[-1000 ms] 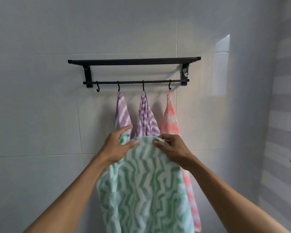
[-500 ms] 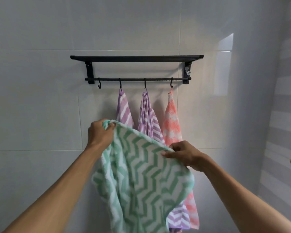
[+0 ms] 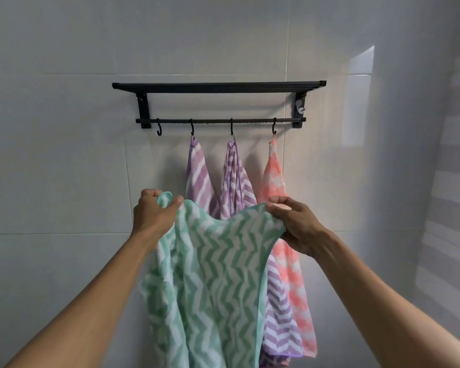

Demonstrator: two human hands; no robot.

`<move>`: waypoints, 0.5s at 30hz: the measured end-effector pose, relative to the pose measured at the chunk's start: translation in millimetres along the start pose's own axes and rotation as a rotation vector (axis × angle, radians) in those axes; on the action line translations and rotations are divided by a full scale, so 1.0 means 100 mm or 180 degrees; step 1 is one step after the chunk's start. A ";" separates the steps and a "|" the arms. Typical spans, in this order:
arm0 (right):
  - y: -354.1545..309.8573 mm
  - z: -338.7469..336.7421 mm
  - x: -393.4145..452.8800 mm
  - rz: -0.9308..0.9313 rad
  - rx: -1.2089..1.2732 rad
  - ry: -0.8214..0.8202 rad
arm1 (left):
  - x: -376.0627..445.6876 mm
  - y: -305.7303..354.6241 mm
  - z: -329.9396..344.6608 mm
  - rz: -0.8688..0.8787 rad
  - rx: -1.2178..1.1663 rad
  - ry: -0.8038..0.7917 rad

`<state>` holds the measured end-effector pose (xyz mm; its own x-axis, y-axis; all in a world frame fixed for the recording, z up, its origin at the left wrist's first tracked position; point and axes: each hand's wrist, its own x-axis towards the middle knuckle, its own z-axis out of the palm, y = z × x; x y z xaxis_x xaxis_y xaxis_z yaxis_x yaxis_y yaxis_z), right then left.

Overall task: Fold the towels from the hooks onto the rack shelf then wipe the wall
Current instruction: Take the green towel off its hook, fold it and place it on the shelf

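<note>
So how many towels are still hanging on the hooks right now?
3: a purple striped towel on the second hook, a purple zigzag towel on the third, a pink towel on the fourth. The leftmost hook is bare.

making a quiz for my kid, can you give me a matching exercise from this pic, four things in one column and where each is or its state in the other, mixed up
Things:
1. green towel
2. pink towel
3. leftmost hook
4. rack shelf

States:
A. hangs from the rightmost hook
B. bare, no towel on it
C. held up by both hands
D. topmost, above the hook bar

Pairs: 1-C, 2-A, 3-B, 4-D
</note>
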<state>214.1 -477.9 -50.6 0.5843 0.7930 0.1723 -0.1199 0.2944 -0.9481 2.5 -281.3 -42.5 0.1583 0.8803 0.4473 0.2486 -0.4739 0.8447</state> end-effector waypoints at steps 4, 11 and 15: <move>-0.04 0.12 0.00 0.0019 0.0110 -0.0161 | 0.00 -0.12 -0.05 -0.0454 -0.0240 0.0063; -0.08 0.30 -0.04 -0.0356 -0.1305 -0.0699 | -0.06 -0.14 0.01 -0.1079 -0.1738 -0.0271; -0.01 0.49 0.02 -0.1304 -0.2367 -0.0343 | -0.12 -0.10 0.10 -0.1051 -0.1923 -0.0577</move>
<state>176.0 -450.8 -36.6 0.3825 0.7580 0.5284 0.6639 0.1722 -0.7277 7.9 -287.5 -58.8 0.3354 0.9333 0.1282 -0.2539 -0.0415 0.9663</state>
